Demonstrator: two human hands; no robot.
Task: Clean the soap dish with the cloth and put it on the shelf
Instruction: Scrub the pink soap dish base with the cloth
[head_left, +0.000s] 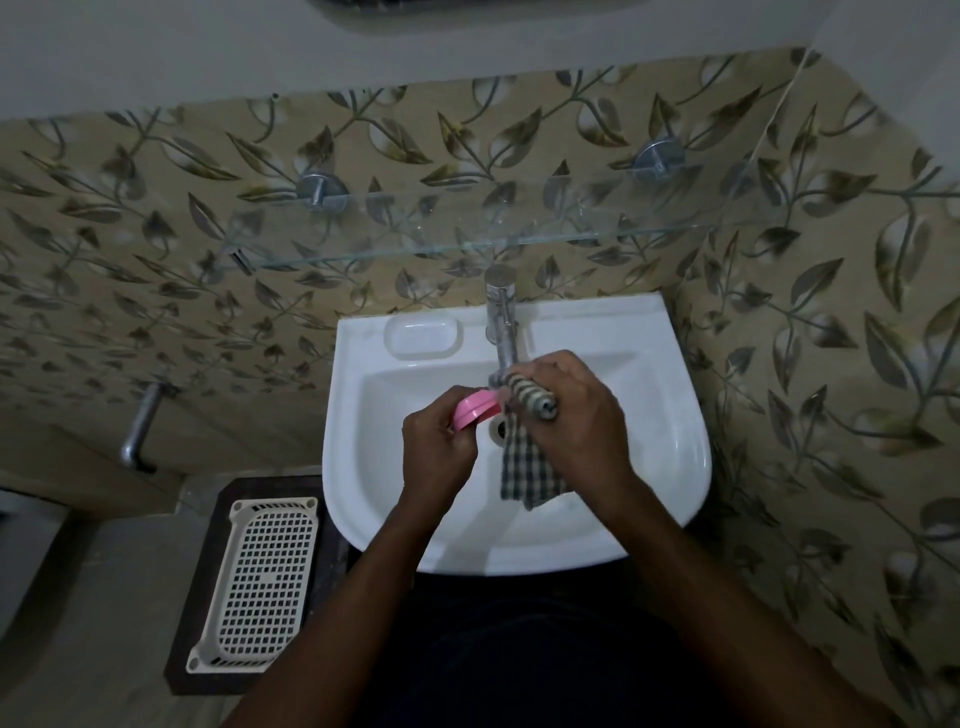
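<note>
Over the white sink basin (649, 431), my left hand (436, 447) grips a pink soap dish (475, 409), tilted on edge. My right hand (571, 415) holds a checked cloth (527, 467); part of it is bunched round my fingers beside the dish, and the rest hangs down into the basin. Above the sink, a glass shelf (415, 234) is fixed to the leaf-patterned wall on two metal brackets, with nothing on it.
A chrome tap (501, 317) stands at the back of the sink, just behind my hands. A moulded soap recess (423, 336) lies left of it. On the floor to the left, a white plastic basket (260, 582) sits on a dark mat. A metal pipe (140, 426) sticks out from the wall.
</note>
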